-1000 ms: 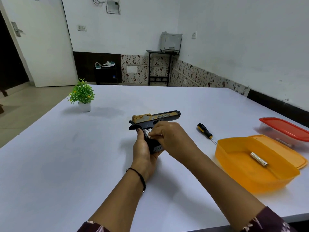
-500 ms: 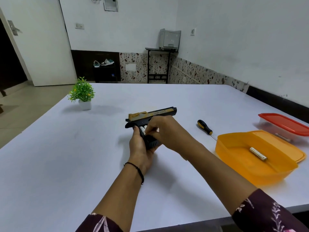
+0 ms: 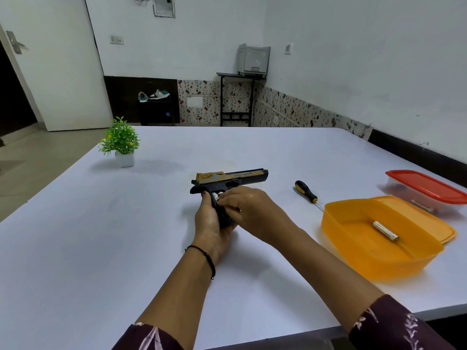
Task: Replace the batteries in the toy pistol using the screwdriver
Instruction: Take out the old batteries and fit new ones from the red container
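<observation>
Black-and-gold toy pistol [image 3: 228, 178] held just above the table [image 3: 101, 248], as half a second ago.
Left hand [image 3: 209, 223] grip stays clamped round the handle; right hand [image 3: 250, 210] grip stays pinched on the batteries [image 3: 217, 195] there. Screwdriver [image 3: 306, 192] lies unmoved to the right. Slide lettering is too small to read.

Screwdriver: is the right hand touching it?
Apart. Head view: the screwdriver lies on the table, bare surface between it and the right hand, which is at the toy pistol.
</observation>
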